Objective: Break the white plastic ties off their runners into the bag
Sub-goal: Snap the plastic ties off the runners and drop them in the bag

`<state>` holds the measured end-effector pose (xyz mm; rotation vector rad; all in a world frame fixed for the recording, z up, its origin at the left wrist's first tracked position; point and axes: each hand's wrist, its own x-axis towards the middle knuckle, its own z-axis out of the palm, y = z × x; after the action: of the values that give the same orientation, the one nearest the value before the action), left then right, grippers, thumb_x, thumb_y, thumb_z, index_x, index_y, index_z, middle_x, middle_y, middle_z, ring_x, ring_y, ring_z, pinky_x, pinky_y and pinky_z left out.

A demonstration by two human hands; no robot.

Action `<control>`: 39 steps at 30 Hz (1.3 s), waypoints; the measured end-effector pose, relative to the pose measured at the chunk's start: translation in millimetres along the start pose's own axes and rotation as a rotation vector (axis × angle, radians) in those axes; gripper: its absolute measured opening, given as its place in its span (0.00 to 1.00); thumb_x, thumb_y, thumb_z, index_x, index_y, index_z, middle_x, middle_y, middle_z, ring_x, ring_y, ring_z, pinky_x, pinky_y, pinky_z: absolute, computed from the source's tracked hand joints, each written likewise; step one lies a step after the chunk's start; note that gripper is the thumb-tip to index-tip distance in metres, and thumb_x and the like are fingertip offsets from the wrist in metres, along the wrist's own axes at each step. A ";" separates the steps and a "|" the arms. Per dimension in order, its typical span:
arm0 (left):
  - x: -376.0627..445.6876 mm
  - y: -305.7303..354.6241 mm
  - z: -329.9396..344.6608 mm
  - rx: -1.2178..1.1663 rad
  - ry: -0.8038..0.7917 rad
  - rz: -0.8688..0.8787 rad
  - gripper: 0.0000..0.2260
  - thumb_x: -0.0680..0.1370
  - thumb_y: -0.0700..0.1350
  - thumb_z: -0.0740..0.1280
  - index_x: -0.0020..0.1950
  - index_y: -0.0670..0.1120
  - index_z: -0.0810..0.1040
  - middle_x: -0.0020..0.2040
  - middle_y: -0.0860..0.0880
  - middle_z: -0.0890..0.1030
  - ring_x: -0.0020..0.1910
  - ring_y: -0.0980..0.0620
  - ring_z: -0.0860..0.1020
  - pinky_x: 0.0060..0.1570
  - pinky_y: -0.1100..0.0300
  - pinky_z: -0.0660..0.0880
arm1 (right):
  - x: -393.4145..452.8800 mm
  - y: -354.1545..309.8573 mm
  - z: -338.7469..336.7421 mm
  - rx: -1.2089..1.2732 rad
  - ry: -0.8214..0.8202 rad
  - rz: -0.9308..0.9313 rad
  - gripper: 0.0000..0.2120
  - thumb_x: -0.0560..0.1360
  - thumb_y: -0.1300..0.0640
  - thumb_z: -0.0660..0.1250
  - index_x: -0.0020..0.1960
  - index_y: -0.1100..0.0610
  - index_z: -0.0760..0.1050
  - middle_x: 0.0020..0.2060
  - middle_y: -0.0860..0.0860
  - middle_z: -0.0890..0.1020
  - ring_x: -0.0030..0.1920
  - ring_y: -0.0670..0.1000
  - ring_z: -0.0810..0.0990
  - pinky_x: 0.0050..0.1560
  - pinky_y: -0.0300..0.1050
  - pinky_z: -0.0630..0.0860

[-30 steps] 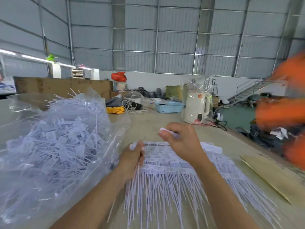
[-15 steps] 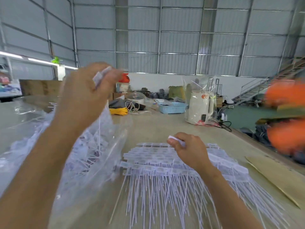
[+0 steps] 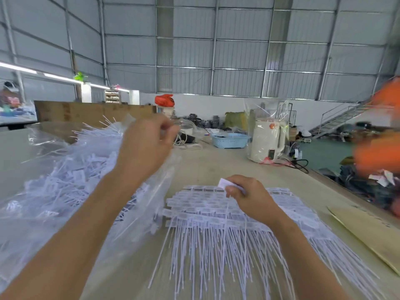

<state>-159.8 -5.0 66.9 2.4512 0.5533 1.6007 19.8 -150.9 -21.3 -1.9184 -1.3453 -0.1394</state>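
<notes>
Hands at work over the white ties, one above the bag and one on the stack.

Your left hand [image 3: 147,146] is raised in the middle left of the frame, above the clear plastic bag [image 3: 54,187], with its fingers loosely curled; whether anything sits between its fingertips, you cannot tell from this blurred view. The bag fills the left side and is heaped with loose white ties [image 3: 71,169]. Your right hand [image 3: 249,198] sits lower, right of centre, pinching the flat white head of one tie [image 3: 224,183] between thumb and fingers, right over the stack of ties on runners [image 3: 205,215] that lies on the table [image 3: 216,165], tails fanning toward the bottom edge. Just beside the stack, at lower right, lies a sheet of cardboard [image 3: 372,232]. Farther up the table stand a blue basket [image 3: 229,140] and a white appliance [image 3: 265,139] in clear wrap.
</notes>
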 end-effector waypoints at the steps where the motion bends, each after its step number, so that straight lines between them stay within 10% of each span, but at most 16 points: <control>1: -10.8 22.4 7.0 -0.171 0.034 0.079 0.09 0.78 0.49 0.64 0.44 0.46 0.80 0.36 0.55 0.78 0.36 0.58 0.75 0.39 0.65 0.70 | -0.8 0.1 -1.7 0.027 -0.051 -0.003 0.07 0.79 0.62 0.60 0.46 0.56 0.76 0.38 0.50 0.77 0.38 0.47 0.74 0.41 0.43 0.68; 8: -73.6 47.8 115.3 -0.331 -0.346 -0.340 0.19 0.80 0.49 0.62 0.67 0.41 0.67 0.63 0.43 0.71 0.62 0.47 0.71 0.62 0.54 0.69 | -3.8 11.7 -5.3 0.155 -0.016 0.053 0.12 0.73 0.67 0.68 0.55 0.60 0.74 0.45 0.54 0.76 0.37 0.44 0.73 0.40 0.33 0.69; 12: -84.6 28.2 135.2 -0.841 -0.599 -0.768 0.20 0.80 0.52 0.62 0.52 0.34 0.77 0.43 0.37 0.82 0.38 0.45 0.82 0.41 0.54 0.80 | -2.5 14.1 4.0 0.146 -0.074 0.034 0.17 0.69 0.68 0.71 0.52 0.53 0.71 0.48 0.52 0.73 0.35 0.42 0.70 0.39 0.29 0.68; 19: -91.5 15.1 139.4 -0.883 -0.433 -0.738 0.14 0.80 0.46 0.63 0.39 0.40 0.78 0.24 0.48 0.77 0.21 0.54 0.74 0.26 0.63 0.71 | -3.0 24.7 7.2 -0.024 -0.178 0.152 0.13 0.73 0.52 0.69 0.49 0.61 0.75 0.43 0.52 0.77 0.39 0.47 0.75 0.41 0.39 0.70; 25: -99.1 12.9 142.9 -0.826 -0.472 -0.639 0.19 0.79 0.45 0.65 0.27 0.44 0.72 0.20 0.51 0.71 0.20 0.55 0.68 0.28 0.62 0.67 | -3.8 20.1 15.5 -0.122 -0.204 0.100 0.14 0.76 0.60 0.63 0.34 0.66 0.74 0.32 0.62 0.76 0.32 0.56 0.73 0.35 0.46 0.69; 34: -87.8 -2.9 144.0 -0.836 -0.453 -1.026 0.16 0.80 0.44 0.64 0.32 0.42 0.71 0.19 0.51 0.66 0.15 0.56 0.61 0.17 0.69 0.56 | -4.4 -2.2 11.5 -0.576 -0.004 -0.045 0.13 0.77 0.53 0.61 0.35 0.52 0.65 0.35 0.48 0.74 0.43 0.54 0.76 0.36 0.41 0.62; 39: -80.8 -28.3 136.4 -0.982 -0.404 -1.053 0.12 0.81 0.47 0.62 0.44 0.39 0.75 0.21 0.51 0.70 0.16 0.56 0.64 0.17 0.68 0.60 | -3.4 -15.3 -20.4 -0.129 0.294 -0.072 0.13 0.76 0.52 0.65 0.35 0.56 0.73 0.30 0.49 0.76 0.35 0.55 0.74 0.34 0.46 0.69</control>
<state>-71.0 -1.7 -67.5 1.2720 0.6073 0.6331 12.1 -164.3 -0.8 -1.8683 -1.2306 -0.5348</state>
